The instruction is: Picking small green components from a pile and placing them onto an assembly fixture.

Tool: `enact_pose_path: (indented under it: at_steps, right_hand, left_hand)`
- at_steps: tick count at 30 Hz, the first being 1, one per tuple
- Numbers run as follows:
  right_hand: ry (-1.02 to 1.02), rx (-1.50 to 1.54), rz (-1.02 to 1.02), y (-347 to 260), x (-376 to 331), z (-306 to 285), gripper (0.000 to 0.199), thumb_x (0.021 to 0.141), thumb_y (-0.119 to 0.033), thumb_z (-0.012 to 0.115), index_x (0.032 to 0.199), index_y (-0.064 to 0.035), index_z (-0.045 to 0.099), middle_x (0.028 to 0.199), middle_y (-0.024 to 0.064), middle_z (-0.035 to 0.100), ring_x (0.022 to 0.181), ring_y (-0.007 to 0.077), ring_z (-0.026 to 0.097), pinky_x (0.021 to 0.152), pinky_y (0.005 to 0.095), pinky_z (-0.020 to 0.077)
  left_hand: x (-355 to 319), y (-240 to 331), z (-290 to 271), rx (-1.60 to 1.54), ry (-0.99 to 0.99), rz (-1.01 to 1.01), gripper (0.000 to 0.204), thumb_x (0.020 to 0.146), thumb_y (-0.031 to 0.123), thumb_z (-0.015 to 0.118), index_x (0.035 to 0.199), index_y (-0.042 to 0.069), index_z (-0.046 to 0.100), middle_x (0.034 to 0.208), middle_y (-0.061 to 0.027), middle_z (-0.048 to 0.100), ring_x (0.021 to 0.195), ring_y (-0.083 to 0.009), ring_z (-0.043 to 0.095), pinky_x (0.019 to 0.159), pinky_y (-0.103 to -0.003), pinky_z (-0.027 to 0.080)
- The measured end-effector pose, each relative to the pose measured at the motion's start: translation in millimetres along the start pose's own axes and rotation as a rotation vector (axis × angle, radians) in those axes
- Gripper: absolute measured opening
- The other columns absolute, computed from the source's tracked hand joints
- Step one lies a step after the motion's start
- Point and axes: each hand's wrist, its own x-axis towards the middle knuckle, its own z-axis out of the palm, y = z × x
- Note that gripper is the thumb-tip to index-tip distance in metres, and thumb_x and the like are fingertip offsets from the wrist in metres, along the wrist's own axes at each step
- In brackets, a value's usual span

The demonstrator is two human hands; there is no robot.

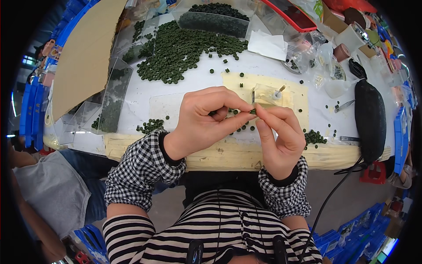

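My left hand [200, 116] is closed in a pinch on a small dark green round piece [253, 111], held just above the table. From the other side, the fingertips of my right hand [285, 137] meet the same piece, its fingers bent and pressed close. The fingertips cover most of the piece. Behind them a small pale fixture [269, 96] with an upright metal pin stands on a yellow pad [235, 80]. More of the green pieces lie under my hands, with small clusters beside my left wrist [151, 125] and right wrist [314, 137].
A large heap of green pieces [176, 48] spreads across the far left, near clear plastic trays [116, 92] and a cardboard sheet [85, 57]. At the back are a white paper [267, 45] and a red-cased phone [292, 15]. A long black pouch [370, 119] lies right.
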Motion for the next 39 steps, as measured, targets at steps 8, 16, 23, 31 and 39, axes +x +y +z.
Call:
enact_pose_path:
  at_steps: [8, 16, 23, 31, 39]
  right_hand:
    - [0.016, -0.029, 0.002, -2.4, 1.0, 0.1, 0.028, 0.080, 0.006, 0.067, 0.107, -0.0015, 0.069, 0.091, 0.0084, 0.061, 0.079, 0.0155, 0.059, 0.071, 0.0237, 0.0479]
    - [0.127, -0.054, 0.068, -2.4, -2.1, -2.6, 0.028, 0.083, 0.006, 0.063, 0.109, 0.0004, 0.067, 0.090, 0.0080, 0.060, 0.083, 0.0154, 0.057, 0.075, 0.0240, 0.0464]
    - [0.112, -0.028, 0.051, -2.4, -1.0, -0.8, 0.027, 0.083, 0.006, 0.062, 0.109, 0.0002, 0.067, 0.090, 0.0080, 0.060, 0.081, 0.0147, 0.057, 0.075, 0.0235, 0.0465]
    - [0.148, -0.065, 0.037, -1.6, -1.9, -1.9, 0.026, 0.083, 0.007, 0.062, 0.108, 0.0013, 0.067, 0.089, 0.0082, 0.061, 0.080, 0.0140, 0.058, 0.071, 0.0235, 0.0471]
    - [-0.067, -0.409, -0.065, 0.4, -3.7, 15.4, 0.016, 0.078, -0.004, 0.071, 0.092, -0.0014, 0.068, 0.076, 0.0086, 0.061, 0.055, 0.0204, 0.057, 0.051, 0.0276, 0.0461]
  left_hand:
    - [0.7, 1.8, 0.4, 0.008, 0.007, -0.050, 0.017, 0.073, -0.004, 0.074, 0.087, 0.002, 0.067, 0.074, -0.0016, 0.062, 0.049, 0.0005, 0.035, 0.045, -0.016, 0.025]
    - [10.0, -6.9, -8.6, 0.084, -0.057, -0.424, 0.015, 0.080, 0.010, 0.072, 0.091, 0.002, 0.065, 0.056, 0.0100, 0.037, 0.051, 0.0009, 0.031, 0.047, -0.018, 0.024]
    - [11.5, -6.7, -12.8, -0.019, -0.072, -0.503, 0.014, 0.089, 0.010, 0.061, 0.099, 0.001, 0.063, 0.060, 0.0083, 0.039, 0.053, -0.0018, 0.032, 0.051, -0.018, 0.027]
    - [18.7, -12.6, -21.7, -0.935, 0.366, -0.809, 0.026, 0.098, 0.005, 0.040, 0.121, -0.006, 0.042, 0.106, -0.0115, 0.051, 0.067, -0.0070, 0.038, 0.057, -0.020, 0.036]
    - [14.5, -17.7, -24.8, -0.994, 0.357, -0.763, 0.029, 0.101, 0.019, 0.043, 0.119, -0.004, 0.049, 0.097, -0.0065, 0.055, 0.057, -0.0031, 0.033, 0.051, -0.019, 0.031]
